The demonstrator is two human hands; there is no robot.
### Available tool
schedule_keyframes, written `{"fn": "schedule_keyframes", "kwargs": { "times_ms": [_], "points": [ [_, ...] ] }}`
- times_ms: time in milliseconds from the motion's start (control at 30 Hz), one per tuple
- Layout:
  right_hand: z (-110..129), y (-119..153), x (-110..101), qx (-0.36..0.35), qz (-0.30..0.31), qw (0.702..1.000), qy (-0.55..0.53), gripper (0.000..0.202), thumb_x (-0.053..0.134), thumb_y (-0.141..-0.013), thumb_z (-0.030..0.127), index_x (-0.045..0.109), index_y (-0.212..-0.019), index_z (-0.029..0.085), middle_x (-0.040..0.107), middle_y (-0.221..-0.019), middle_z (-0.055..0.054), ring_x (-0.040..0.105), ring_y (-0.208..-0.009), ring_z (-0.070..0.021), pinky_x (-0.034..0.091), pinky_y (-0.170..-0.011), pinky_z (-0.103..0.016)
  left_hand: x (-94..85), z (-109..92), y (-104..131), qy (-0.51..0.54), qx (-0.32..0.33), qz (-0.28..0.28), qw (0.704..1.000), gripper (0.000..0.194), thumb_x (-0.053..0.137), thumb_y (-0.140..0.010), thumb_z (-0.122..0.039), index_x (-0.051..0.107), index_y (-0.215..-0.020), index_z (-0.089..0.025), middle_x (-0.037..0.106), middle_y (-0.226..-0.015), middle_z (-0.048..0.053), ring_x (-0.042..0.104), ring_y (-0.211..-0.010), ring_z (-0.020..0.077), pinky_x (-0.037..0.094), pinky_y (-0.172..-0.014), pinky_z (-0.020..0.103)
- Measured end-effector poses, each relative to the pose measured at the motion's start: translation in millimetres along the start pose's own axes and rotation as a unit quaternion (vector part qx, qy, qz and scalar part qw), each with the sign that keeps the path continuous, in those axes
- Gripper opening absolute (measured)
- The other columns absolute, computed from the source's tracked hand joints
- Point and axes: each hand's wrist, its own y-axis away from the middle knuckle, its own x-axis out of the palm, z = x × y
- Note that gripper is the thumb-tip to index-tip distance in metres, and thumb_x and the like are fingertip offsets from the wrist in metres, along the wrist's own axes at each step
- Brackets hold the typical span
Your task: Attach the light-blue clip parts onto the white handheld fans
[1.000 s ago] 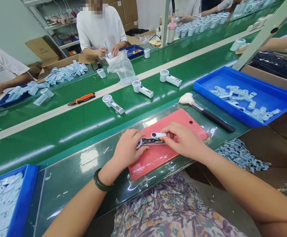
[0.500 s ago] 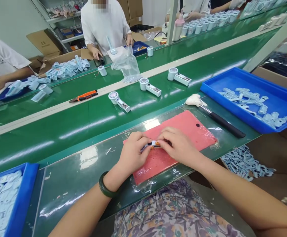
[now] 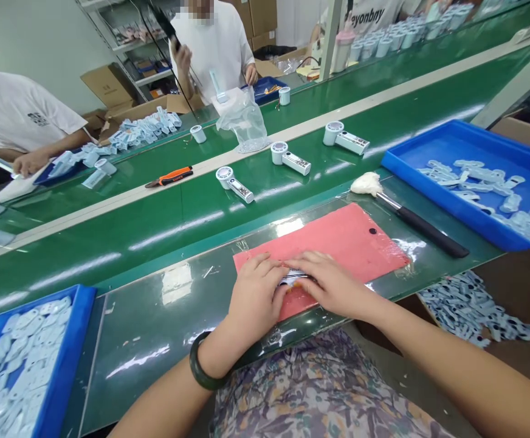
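Just below the centre of the frame I have a small white and dark part (image 3: 293, 277) pinned on the red mat (image 3: 338, 240), and most of it is hidden under my fingers, so I cannot tell its exact shape. My left hand (image 3: 256, 295) closes on its left end and my right hand (image 3: 331, 283) presses down on its right end, fingertips of both meeting over it. I judge this to be the pressing-together step, with the piece seated flat against the mat; the next move calls for even pressure from both sides and a lift without letting the halves shift. Right of the mat lies a brush (image 3: 408, 210) with a black handle, and beyond it, at the right edge, a blue tray (image 3: 411, 167) of pale blue pieces. Another blue tray (image 3: 71, 347) sits at lower left. Above the mat, on the green surface (image 3: 155, 213), 3 small handheld fans (image 3: 291, 158) lie in a row.
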Motion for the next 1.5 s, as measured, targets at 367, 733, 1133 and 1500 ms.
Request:
{"fn": "schedule_keyframes", "kwargs": {
  "times_ms": [367, 733, 1133, 1500],
  "points": [
    [-8, 0, 2, -0.035, -0.012, 0.998, 0.043, 0.040, 0.057, -0.099, 0.018, 0.058, -0.139, 0.021, 0.063, -0.123, -0.010, 0.057, -0.115, -0.0293, 0.047, -0.098, -0.049, 0.4, 2, -1, -0.008, 0.004, 0.018, 1.000, 0.022, 0.058, -0.093, -0.017, 0.066, -0.113, -0.019, 0.074, -0.116, 0.008, 0.063, -0.118, 0.0286, 0.052, -0.105, 0.051],
    [-18, 9, 10, -0.003, -0.210, 0.969, -0.131, 0.037, 0.055, -0.103, 0.037, 0.057, -0.139, 0.027, 0.057, -0.140, -0.008, 0.054, -0.130, -0.0265, 0.047, -0.111, -0.049, -26.8, 29, -18, -0.160, 0.061, 0.080, 0.982, 0.022, 0.055, -0.091, -0.014, 0.068, -0.109, -0.020, 0.069, -0.106, 0.010, 0.061, -0.105, 0.0282, 0.053, -0.094, 0.049],
    [-22, 13, 14, 0.048, -0.203, 0.967, -0.145, 0.028, 0.052, -0.105, 0.052, 0.069, -0.120, 0.034, 0.070, -0.116, -0.004, 0.071, -0.098, -0.0246, 0.064, -0.084, -0.040, -93.7, 206, -94, -0.332, -0.179, 0.052, 0.925, 0.043, 0.041, -0.090, -0.006, 0.077, -0.110, -0.020, 0.063, -0.138, 0.019, 0.050, -0.138, 0.0361, 0.039, -0.113, 0.063],
    [-111, 74, -192, 0.323, -0.385, 0.836, 0.220, 0.029, 0.052, -0.094, 0.025, 0.073, -0.113, 0.019, 0.069, -0.115, -0.011, 0.065, -0.109, -0.0284, 0.055, -0.097, -0.042, 5.6, 140, 32, -0.084, 0.152, -0.029, 0.984, 0.058, 0.057, -0.093, -0.033, 0.050, -0.149, -0.046, 0.062, -0.146, -0.001, 0.051, -0.143, 0.0295, 0.055, -0.110, 0.046]
  ]
}}
